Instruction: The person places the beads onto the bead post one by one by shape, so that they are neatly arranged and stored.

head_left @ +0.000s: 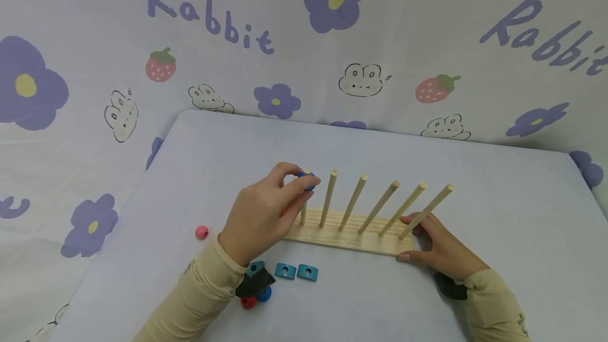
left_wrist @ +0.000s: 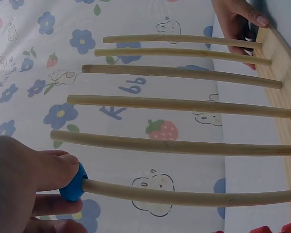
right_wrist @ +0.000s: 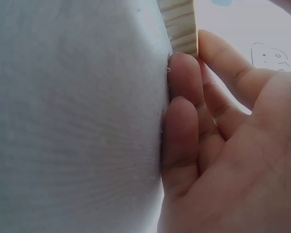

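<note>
My left hand [head_left: 263, 210] pinches a blue bead [head_left: 309, 188] between thumb and fingers at the top of a wooden peg. In the left wrist view the blue bead [left_wrist: 73, 183] sits on the tip of that peg [left_wrist: 184, 195], the lowest in view. Several upright pegs stand in a row on a pale wooden base [head_left: 351, 241]. At its right end, my right hand [head_left: 444, 247] grips the base, thumb at the near edge and fingers at the far side. Part of the base's left end is hidden behind my left hand. Red pieces [left_wrist: 288, 227] show low beside the base.
A pink bead [head_left: 201, 233] lies on the white table left of my left forearm. In front of the base are teal curved blocks [head_left: 307, 273]. Partly behind the left wrist strap lie a red bead [head_left: 247, 303] and another blue bead [head_left: 264, 294]. A patterned cloth hangs behind the table.
</note>
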Tool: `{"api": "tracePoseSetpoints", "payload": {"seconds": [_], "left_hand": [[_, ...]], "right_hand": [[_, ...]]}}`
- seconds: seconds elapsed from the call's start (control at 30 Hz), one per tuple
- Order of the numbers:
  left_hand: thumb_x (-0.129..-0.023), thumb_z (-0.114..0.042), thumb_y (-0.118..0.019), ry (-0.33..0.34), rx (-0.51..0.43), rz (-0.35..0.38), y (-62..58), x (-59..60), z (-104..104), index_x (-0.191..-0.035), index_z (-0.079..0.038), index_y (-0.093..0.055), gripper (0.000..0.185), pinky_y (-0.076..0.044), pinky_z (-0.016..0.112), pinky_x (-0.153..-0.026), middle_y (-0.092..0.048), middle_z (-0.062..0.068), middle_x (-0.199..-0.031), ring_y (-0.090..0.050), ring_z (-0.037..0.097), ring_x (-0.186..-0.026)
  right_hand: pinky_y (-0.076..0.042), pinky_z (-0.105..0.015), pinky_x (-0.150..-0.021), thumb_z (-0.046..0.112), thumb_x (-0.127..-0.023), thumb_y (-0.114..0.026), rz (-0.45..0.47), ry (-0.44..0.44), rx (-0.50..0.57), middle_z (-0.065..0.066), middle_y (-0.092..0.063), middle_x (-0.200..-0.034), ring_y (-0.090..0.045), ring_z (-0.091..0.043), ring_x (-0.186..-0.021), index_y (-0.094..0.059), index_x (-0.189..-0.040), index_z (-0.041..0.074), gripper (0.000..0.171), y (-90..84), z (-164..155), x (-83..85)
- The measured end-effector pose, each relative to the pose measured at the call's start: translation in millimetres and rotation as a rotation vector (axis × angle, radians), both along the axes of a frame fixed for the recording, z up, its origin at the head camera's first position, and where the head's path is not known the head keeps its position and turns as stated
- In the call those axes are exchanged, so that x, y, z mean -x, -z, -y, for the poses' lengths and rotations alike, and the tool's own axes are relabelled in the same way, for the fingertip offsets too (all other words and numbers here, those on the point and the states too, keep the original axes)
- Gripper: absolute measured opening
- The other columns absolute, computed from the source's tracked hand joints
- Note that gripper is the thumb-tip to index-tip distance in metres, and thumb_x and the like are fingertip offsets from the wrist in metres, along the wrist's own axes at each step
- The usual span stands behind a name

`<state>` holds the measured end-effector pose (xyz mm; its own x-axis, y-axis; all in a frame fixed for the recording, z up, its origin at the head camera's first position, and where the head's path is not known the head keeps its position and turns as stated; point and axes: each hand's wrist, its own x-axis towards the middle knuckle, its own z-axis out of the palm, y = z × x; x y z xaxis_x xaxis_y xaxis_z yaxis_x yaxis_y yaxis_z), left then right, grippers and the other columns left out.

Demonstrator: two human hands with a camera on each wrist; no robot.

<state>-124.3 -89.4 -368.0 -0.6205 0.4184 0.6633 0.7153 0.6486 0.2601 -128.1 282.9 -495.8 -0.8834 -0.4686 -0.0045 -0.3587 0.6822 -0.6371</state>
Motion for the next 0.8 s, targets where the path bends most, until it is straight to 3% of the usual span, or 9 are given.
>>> {"api": "tracePoseSetpoints", "payload": {"seconds": [0.23, 0.53, 0.8], "left_hand": [[-0.09, -0.015, -0.066, -0.005, 0.035, 0.049, 22.3, -2.7, 0, -0.11, -0.013, -0.069, 0.02, -0.038, 0.015, -0.045, -0.062, 0.008, -0.105, -0.048, 0.006, -0.05], [-0.09, -0.021, -0.066, -0.016, 0.159, 0.182, 53.9, -10.1, -4, -0.111, -0.015, -0.068, 0.022, -0.045, 0.021, -0.046, -0.063, 0.011, -0.112, -0.06, 0.01, -0.056], [-0.09, -0.017, -0.067, -0.038, 0.207, 0.252, 72.4, -13.9, -10, -0.114, -0.012, -0.066, 0.025, -0.046, 0.022, -0.045, -0.062, 0.016, -0.117, -0.058, 0.011, -0.05]], "right_hand": [[-0.034, -0.015, -0.089, 0.036, -0.079, -0.077, -0.007, -0.009, 0.014, 0.0, -0.044, -0.127, -0.042, -0.008, -0.103, -0.046, -0.134, 0.014, 0.067, 0.0, -1, 0.7], [-0.034, -0.013, -0.089, 0.035, -0.079, -0.078, -0.009, -0.008, 0.026, 0.0, -0.044, -0.127, -0.043, -0.009, -0.104, -0.047, -0.133, 0.013, 0.066, 1.7, -1, -0.9], [-0.035, -0.017, -0.087, 0.035, -0.079, -0.078, -0.009, -0.007, 0.017, 0.001, -0.044, -0.123, -0.043, -0.009, -0.102, -0.047, -0.133, 0.012, 0.066, -0.7, -1, -0.6]]}}
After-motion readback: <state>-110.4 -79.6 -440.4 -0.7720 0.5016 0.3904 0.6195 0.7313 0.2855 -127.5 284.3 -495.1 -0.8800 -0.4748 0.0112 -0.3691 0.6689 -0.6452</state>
